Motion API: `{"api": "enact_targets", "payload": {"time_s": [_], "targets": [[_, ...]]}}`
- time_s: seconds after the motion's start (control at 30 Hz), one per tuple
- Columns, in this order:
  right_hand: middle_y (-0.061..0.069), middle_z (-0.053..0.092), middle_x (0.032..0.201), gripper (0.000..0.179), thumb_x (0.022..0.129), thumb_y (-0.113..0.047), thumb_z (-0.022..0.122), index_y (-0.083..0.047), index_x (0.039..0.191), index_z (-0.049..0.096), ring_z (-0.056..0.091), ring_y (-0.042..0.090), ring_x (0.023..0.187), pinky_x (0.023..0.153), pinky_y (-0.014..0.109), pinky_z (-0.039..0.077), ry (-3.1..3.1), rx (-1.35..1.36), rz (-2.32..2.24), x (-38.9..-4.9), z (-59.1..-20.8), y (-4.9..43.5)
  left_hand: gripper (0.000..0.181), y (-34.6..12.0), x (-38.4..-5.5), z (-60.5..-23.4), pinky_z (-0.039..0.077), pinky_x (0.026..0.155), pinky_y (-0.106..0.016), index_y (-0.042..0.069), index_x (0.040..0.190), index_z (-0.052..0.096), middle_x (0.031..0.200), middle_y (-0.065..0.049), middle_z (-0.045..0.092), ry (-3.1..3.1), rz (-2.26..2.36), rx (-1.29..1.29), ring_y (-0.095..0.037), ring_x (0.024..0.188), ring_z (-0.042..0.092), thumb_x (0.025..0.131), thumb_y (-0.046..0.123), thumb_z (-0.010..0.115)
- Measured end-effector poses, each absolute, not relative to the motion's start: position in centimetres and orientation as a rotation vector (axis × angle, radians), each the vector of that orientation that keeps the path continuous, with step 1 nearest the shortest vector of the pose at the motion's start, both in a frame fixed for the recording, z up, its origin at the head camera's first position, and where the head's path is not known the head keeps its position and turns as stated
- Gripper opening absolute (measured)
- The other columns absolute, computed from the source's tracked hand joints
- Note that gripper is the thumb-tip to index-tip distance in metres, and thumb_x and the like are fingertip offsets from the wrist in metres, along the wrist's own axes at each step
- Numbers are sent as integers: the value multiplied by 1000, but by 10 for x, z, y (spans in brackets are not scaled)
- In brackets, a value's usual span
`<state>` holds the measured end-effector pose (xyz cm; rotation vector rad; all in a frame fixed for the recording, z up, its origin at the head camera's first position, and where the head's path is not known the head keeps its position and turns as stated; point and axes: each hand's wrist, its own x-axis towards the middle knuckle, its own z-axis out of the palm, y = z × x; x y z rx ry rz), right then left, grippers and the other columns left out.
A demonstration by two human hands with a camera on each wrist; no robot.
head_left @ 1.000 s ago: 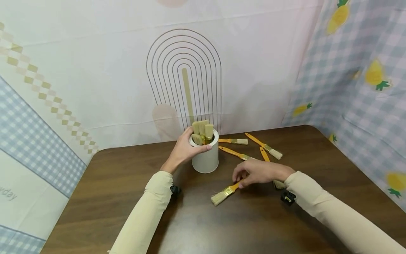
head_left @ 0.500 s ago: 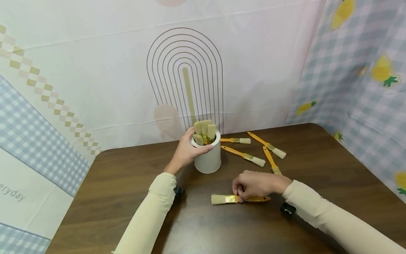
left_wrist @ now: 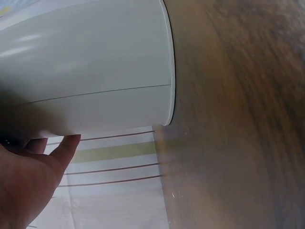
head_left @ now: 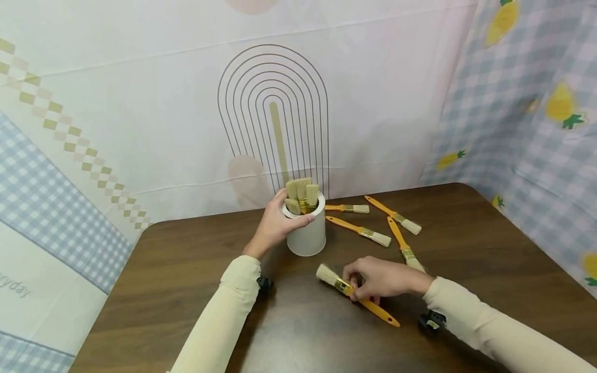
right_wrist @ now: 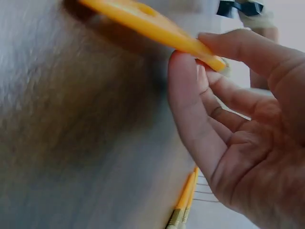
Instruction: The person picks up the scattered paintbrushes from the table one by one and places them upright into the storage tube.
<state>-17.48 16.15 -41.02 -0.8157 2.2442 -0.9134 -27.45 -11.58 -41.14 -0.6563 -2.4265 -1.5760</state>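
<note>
A white can [head_left: 306, 238] stands upright on the table, with several paintbrushes [head_left: 301, 192] in it, bristles up. My left hand [head_left: 275, 223] grips the can near its rim, thumb along the front; in the left wrist view its fingers lie against the can's side [left_wrist: 95, 71]. In front and to the right, my right hand [head_left: 380, 280] pinches a paintbrush [head_left: 377, 312] by its orange handle near the metal band. The bristles of that brush point to the back left, its handle end to the front right. The right wrist view shows thumb and fingertips on the handle [right_wrist: 143, 21].
Several more orange-handled paintbrushes [head_left: 358, 231] lie on the brown table [head_left: 196, 269], right of the can. One of them [head_left: 403, 243] lies just behind my right hand, its bristle end beside the wrist. A white patterned cloth [head_left: 163, 119] hangs behind the table's back edge.
The paintbrush in my right hand has swung round: its bristles pointed front left, then left, and now back left. My left hand has kept its grip on the can.
</note>
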Motion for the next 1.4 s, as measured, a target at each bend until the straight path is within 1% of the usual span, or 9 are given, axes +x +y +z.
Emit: {"api": "enact_targets", "payload": {"time_s": [0.1,0.27,0.4,0.53,0.77,0.9,1.03,1.27,1.4], "targets": [[4,67,87,7,98,-6,71,-8,102,66,66,21,65,56,40,60,2196,-753,-1070,-177,-406,167,82,-115,-274,-412,46,111,-48,19,152,55,149,0,54,-2418,-1580,-664,-22,131,54,81,38,91],[13,70,91,19,98,-8,72,-1,114,63,67,23,72,61,49,62,2224,-705,-1275,-180,-385,172,80,-114,-273,-412,46,110,-47,17,150,57,147,0,55,-2409,-1576,-661,-22,129,55,80,38,91],[18,70,100,28,100,-5,70,6,122,58,69,26,77,65,47,63,2300,-660,-1464,-187,-355,170,79,-115,-273,-412,47,109,-47,17,148,58,146,0,56,-2409,-1560,-656,-22,128,55,80,39,91],[21,67,111,32,105,-12,65,6,130,55,70,29,84,71,43,64,2447,-567,-1611,-195,-319,165,77,-117,-271,-410,48,107,-47,17,147,59,145,0,56,-2422,-1545,-651,-22,127,56,80,39,90],[24,63,117,34,113,-24,53,5,129,53,70,27,87,75,39,64,2570,-617,-1896,-212,-275,145,79,-117,-268,-408,49,106,-47,18,149,58,146,-1,55,-2430,-1559,-657,-22,127,56,80,40,90],[22,63,116,28,112,-18,54,7,123,53,71,25,84,72,37,64,2600,-688,-2048,-223,-272,130,79,-114,-266,-410,50,105,-47,19,149,58,147,-1,55,-2431,-1567,-654,-22,126,57,80,40,91],[22,62,112,22,109,-10,57,8,122,54,73,28,87,71,37,64,2621,-751,-2081,-235,-280,113,78,-114,-265,-411,51,105,-47,20,148,58,147,-1,56,-2429,-1576,-642,-22,125,57,80,39,92],[18,66,110,30,103,-4,64,3,132,56,73,32,91,68,38,64,2838,-845,-1776,-250,-302,92,77,-113,-265,-410,52,106,-45,20,149,58,148,1,55,-2427,-1582,-645,-21,127,57,82,41,89],[17,70,111,36,104,-10,66,1,137,57,72,30,96,73,39,63,2939,-882,-1529,-253,-310,82,81,-113,-265,-411,49,109,-48,19,152,56,152,1,53,-2437,-1583,-641,-22,132,55,82,43,89]]}}
